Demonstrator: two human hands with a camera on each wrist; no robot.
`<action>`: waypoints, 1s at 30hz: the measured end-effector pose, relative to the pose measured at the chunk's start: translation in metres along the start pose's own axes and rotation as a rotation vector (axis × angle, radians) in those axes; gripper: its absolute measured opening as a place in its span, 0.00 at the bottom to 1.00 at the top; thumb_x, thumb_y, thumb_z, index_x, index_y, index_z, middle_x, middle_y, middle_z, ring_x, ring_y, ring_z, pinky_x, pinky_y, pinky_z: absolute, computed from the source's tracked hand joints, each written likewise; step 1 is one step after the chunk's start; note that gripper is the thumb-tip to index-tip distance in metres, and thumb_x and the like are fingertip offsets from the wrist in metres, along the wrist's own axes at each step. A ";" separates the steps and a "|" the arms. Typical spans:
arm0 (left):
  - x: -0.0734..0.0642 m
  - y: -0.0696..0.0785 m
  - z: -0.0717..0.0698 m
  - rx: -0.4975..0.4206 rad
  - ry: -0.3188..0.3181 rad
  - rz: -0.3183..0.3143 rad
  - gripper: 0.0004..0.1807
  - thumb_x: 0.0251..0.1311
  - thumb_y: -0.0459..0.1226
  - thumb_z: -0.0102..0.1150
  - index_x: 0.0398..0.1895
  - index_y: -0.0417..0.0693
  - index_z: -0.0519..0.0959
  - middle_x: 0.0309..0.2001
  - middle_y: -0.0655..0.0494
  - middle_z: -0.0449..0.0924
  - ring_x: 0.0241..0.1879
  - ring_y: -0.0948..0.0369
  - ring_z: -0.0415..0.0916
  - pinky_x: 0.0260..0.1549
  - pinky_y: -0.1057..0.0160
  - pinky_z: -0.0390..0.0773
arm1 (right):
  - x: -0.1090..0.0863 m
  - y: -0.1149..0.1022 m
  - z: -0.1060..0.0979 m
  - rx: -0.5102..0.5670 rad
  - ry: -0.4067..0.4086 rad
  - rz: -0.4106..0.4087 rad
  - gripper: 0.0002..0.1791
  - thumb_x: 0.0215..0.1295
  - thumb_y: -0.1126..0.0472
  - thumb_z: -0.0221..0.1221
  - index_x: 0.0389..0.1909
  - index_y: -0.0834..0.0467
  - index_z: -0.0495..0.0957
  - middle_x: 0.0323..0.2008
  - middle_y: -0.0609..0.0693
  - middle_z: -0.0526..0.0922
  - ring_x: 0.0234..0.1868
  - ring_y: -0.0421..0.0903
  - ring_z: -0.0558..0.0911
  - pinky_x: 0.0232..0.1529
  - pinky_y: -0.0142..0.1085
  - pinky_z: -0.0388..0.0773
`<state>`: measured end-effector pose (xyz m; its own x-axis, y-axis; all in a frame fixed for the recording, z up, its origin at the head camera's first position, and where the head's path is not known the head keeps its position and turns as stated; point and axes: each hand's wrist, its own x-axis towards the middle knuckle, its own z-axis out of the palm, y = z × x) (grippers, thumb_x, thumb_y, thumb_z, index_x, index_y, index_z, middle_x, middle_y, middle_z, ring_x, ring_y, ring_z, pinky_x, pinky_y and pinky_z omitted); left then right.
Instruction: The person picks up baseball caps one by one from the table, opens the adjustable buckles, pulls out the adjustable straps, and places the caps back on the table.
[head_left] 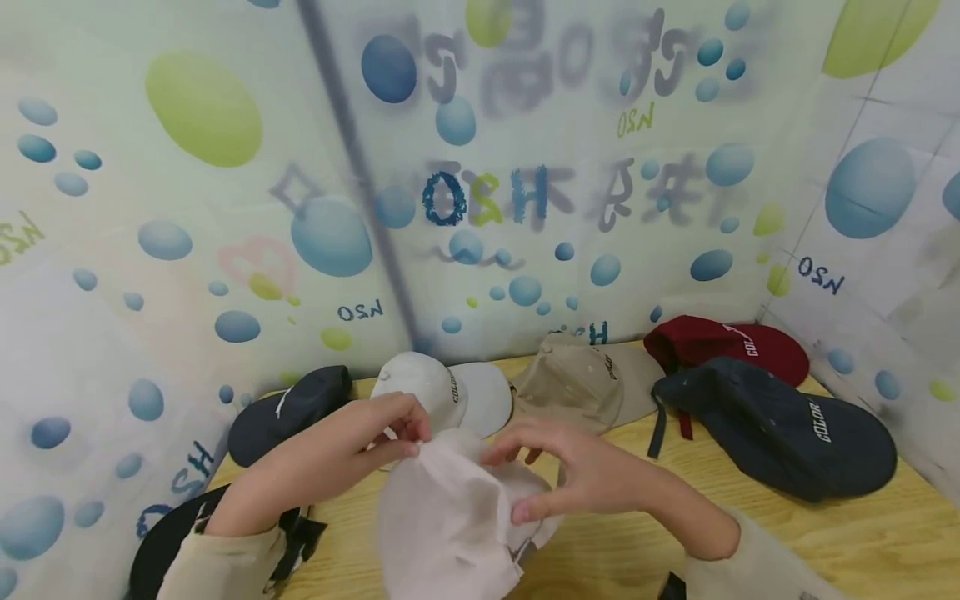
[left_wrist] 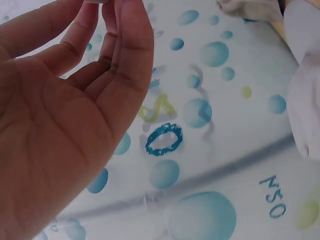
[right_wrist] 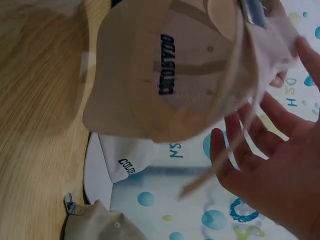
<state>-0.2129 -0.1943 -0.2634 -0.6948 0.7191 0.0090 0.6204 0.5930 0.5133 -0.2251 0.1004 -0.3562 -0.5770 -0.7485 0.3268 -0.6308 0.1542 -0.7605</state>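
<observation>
A pale beige baseball cap (head_left: pixel 442 525) is held up above the table between my hands. Its dark lettering shows in the right wrist view, on the front of the cap (right_wrist: pixel 145 95). My left hand (head_left: pixel 330 467) pinches the cap's upper edge between thumb and fingertips; the pinch is cut off at the top of the left wrist view. At the cap's other side is my right hand (head_left: pixel 577 475), fingers loosely bent and apart, the thumb against the fabric. A blurred strap (right_wrist: pixel 210 175) hangs in front of the right fingers (right_wrist: pixel 255 160).
Along the back of the wooden table (head_left: pixel 607 550) lie a navy cap (head_left: pixel 292 412), a white cap (head_left: pixel 420 383), a tan cap (head_left: pixel 570 383) and a dark red cap (head_left: pixel 727 346). A dark blue cap (head_left: pixel 780 433) is at right, a black cap (head_left: pixel 168 537) at left. A patterned sheet (head_left: pixel 510 275) stands behind.
</observation>
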 end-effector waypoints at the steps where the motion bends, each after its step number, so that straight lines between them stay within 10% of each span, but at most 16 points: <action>1: 0.003 0.000 0.000 -0.018 0.003 0.019 0.02 0.72 0.37 0.53 0.44 0.54 0.74 0.42 0.63 0.78 0.44 0.68 0.78 0.42 0.67 0.80 | 0.000 0.000 0.000 -0.013 -0.013 -0.016 0.24 0.60 0.51 0.70 0.57 0.45 0.78 0.50 0.40 0.82 0.47 0.37 0.78 0.44 0.32 0.80; 10: 0.037 -0.012 0.009 -0.013 0.080 0.050 0.05 0.71 0.32 0.53 0.44 0.50 0.74 0.43 0.58 0.77 0.46 0.63 0.77 0.48 0.64 0.80 | 0.003 0.003 0.001 -0.056 0.072 -0.033 0.04 0.70 0.57 0.61 0.39 0.53 0.78 0.31 0.45 0.80 0.32 0.32 0.76 0.31 0.29 0.79; 19: 0.032 0.017 0.044 0.371 0.478 -0.049 0.10 0.59 0.33 0.69 0.36 0.53 0.75 0.35 0.62 0.73 0.32 0.68 0.75 0.32 0.71 0.79 | 0.009 0.001 0.005 -0.088 0.176 0.198 0.11 0.77 0.52 0.51 0.48 0.55 0.74 0.32 0.46 0.79 0.31 0.35 0.76 0.32 0.30 0.77; 25: 0.027 0.034 0.068 0.299 0.352 -0.036 0.13 0.59 0.47 0.70 0.37 0.58 0.75 0.33 0.68 0.72 0.27 0.73 0.67 0.26 0.75 0.71 | 0.017 0.002 0.009 -0.085 0.239 0.202 0.11 0.79 0.54 0.47 0.49 0.56 0.71 0.27 0.46 0.76 0.25 0.34 0.75 0.27 0.30 0.75; 30: 0.033 0.023 0.079 0.276 0.348 -0.039 0.10 0.59 0.39 0.70 0.33 0.55 0.76 0.34 0.65 0.74 0.31 0.70 0.73 0.30 0.73 0.76 | 0.020 0.005 0.014 -0.040 0.248 0.237 0.11 0.78 0.53 0.49 0.46 0.56 0.72 0.26 0.47 0.76 0.24 0.35 0.74 0.25 0.30 0.74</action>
<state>-0.1928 -0.1285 -0.3187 -0.7715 0.5573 0.3069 0.6322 0.7256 0.2716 -0.2328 0.0769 -0.3618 -0.8152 -0.5103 0.2738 -0.4813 0.3341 -0.8103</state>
